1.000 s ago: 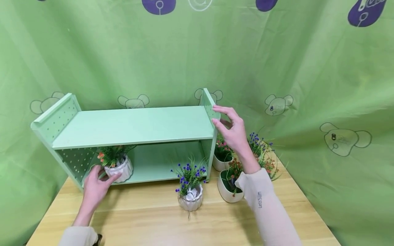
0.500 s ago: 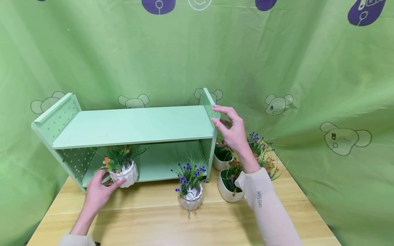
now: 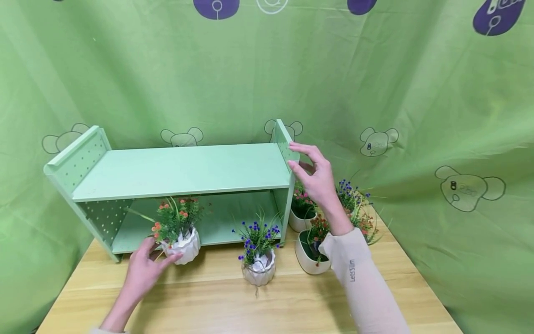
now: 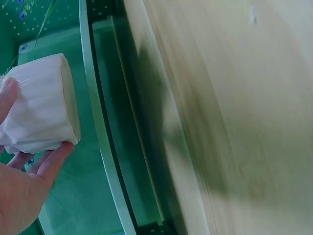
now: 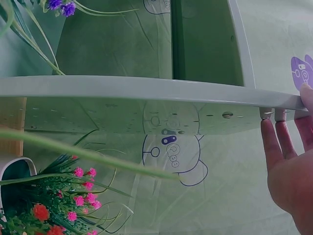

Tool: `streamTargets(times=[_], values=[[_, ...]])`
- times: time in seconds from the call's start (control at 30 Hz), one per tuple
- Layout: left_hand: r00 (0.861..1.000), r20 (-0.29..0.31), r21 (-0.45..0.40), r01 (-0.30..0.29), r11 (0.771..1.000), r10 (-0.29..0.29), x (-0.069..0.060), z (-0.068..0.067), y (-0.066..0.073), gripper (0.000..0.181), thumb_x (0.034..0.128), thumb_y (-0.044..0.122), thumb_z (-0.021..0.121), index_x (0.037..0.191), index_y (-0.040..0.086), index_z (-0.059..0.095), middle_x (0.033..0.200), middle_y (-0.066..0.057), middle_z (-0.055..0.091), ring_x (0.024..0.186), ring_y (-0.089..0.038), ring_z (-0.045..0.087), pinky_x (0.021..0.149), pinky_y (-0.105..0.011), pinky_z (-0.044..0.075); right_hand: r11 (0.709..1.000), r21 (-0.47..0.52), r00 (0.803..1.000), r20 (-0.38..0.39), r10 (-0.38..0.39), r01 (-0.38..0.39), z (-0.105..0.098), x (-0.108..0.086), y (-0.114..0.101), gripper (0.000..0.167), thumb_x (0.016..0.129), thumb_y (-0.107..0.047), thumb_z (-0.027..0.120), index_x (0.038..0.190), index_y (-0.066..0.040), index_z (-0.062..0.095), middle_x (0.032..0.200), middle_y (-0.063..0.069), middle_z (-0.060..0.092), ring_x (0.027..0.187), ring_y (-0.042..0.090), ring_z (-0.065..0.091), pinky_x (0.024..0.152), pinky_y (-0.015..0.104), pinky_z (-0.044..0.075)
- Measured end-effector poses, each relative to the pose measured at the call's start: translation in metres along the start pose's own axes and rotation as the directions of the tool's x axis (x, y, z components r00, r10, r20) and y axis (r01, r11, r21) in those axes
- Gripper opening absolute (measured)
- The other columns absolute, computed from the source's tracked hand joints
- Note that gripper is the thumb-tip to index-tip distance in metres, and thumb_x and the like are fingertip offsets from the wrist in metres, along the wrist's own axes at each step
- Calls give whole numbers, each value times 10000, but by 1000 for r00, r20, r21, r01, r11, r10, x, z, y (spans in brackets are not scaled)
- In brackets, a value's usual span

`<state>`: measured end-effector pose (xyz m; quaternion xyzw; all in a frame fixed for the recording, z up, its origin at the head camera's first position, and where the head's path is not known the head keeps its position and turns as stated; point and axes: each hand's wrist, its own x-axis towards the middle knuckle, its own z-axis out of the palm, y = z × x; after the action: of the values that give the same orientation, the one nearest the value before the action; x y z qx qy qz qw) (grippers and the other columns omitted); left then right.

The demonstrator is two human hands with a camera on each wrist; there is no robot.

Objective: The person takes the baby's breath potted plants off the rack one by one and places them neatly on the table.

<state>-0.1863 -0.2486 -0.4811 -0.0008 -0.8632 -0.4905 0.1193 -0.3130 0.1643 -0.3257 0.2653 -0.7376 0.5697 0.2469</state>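
Observation:
My left hand (image 3: 143, 270) grips a white ribbed pot with an orange-flowered artificial plant (image 3: 186, 246), thumb on one side and fingers on the other. The pot is raised at the front of the lower level of a mint-green two-tier shelf (image 3: 183, 168). In the left wrist view, the flowerpot (image 4: 39, 105) lies between thumb and fingers with its base showing. My right hand (image 3: 318, 176) holds the shelf's right side panel near its top; the right wrist view shows the hand (image 5: 298, 171) with thumb and fingers on opposite faces of that panel.
A white pot with blue flowers (image 3: 258, 272) stands on the wooden table (image 3: 200, 301) before the shelf's right end. Right of the shelf are a white pot with red flowers (image 3: 313, 260), a pink-flowered pot (image 3: 301, 222) and more plants (image 3: 359, 208), partly behind my right arm. A green curtain (image 3: 417, 116) hangs behind.
My left hand has drawn the orange-flowered pot out of the shelf's lower left, toward me and to the right. The right hand stays on the side panel.

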Motion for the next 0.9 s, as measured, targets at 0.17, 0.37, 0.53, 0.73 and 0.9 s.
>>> streamTargets(times=[0.17,0.37,0.53,0.73,0.9], values=[[1000,23,-43,5,999,-4,-6,9,4,774,797,258,898,1388,-70,521,1354,-281,581,1260,-504,605,1076,-458,512,1000,0,1000,1,4,-4,0,0,1,363,967,-40,705,1327,-69,673,1448,41,592,1378,180,516,1126,433,542],[999,20,-72,-42,997,44,-12,19,3,732,776,169,908,1373,-54,548,1325,-248,600,1210,-481,641,1040,-464,547,1000,-1,1000,1,1,-1,0,0,0,364,967,-44,706,1328,-87,677,1449,41,592,1374,180,519,1125,421,546],[998,52,-110,-30,993,36,-15,26,2,771,763,150,913,1401,-51,529,1393,-276,571,1249,-506,609,1018,-463,565,1000,7,1000,-5,5,-5,-1,-1,1,365,964,-29,703,1326,-75,675,1449,48,591,1370,183,522,1094,302,558],[996,83,-95,-7,995,15,-19,29,0,795,751,195,923,1410,-31,540,1418,-272,569,1318,-500,553,1021,-444,576,1000,6,1000,-5,0,0,-1,0,2,363,964,-33,706,1323,-78,678,1448,46,594,1374,183,521,1080,269,561],[992,129,-158,9,987,11,-18,31,-3,879,738,183,927,1478,-13,494,1502,-277,510,1351,-501,530,1038,-434,554,1000,10,1000,-1,0,0,0,1,2,363,964,-36,708,1323,-81,678,1449,41,594,1377,178,520,1086,276,558]])
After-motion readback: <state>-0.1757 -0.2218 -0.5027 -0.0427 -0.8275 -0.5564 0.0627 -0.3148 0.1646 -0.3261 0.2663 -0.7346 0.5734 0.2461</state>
